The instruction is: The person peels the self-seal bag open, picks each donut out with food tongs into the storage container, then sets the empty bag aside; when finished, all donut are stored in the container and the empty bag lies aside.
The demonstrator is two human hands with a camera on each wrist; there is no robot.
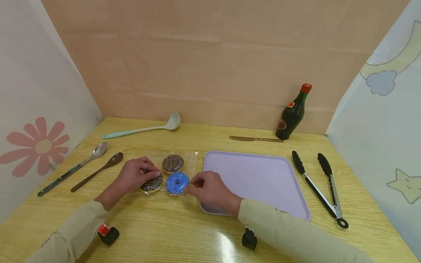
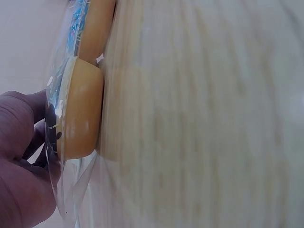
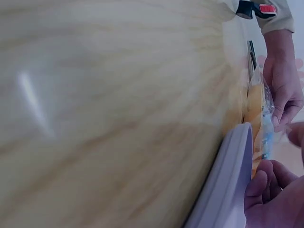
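Note:
Two chocolate doughnuts and a blue one lie together in a clear plastic bag. The blue doughnut has coloured sprinkles; one chocolate doughnut is behind it. My left hand pinches the film over the other chocolate doughnut, partly covering it. Its fingers press close to that doughnut's top in the left wrist view. With bent fingers, my right hand is at the bag's right side, beside the blue doughnut and above the tray's left edge. Whether it grips the film is hidden.
A lilac tray is to the right, with black-tipped tongs beyond it. Behind stand a dark bottle and a bronze knife. A ladle, a metal spoon and a wooden spoon lie left.

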